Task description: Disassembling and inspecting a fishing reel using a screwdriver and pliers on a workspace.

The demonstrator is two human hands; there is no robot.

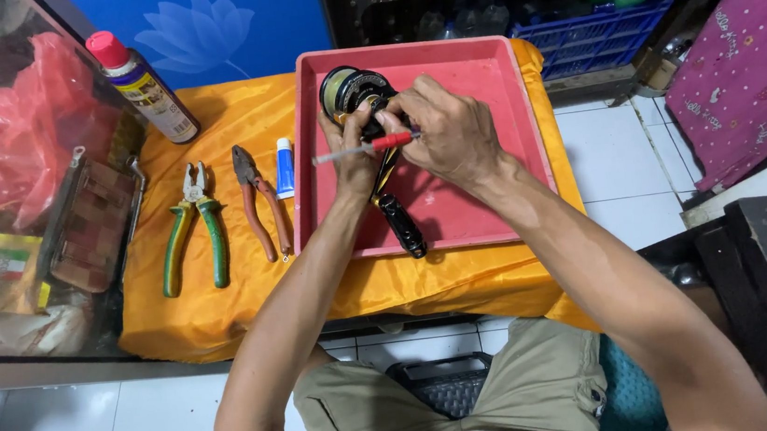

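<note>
Left hand (351, 153): your fingers clamped on fishing reel (355, 92), over red tray (482, 75).
Right hand (450, 129): your fingers pinched on red-handled screwdriver (368, 147), at reel.
Left of tray: 2 pliers (192, 226), blue tube (285, 167).

A low table (223, 306) is covered by an orange cloth (233, 117). Directly on the cloth: a red tray (482, 75) at the right; just left of it, a small blue-and-white tube (285, 169); then brown-handled pliers (259, 204) and green-and-yellow-handled pliers (193, 229), side by side. A red-capped spray can (143, 87) lies tilted at the far left corner.
</note>
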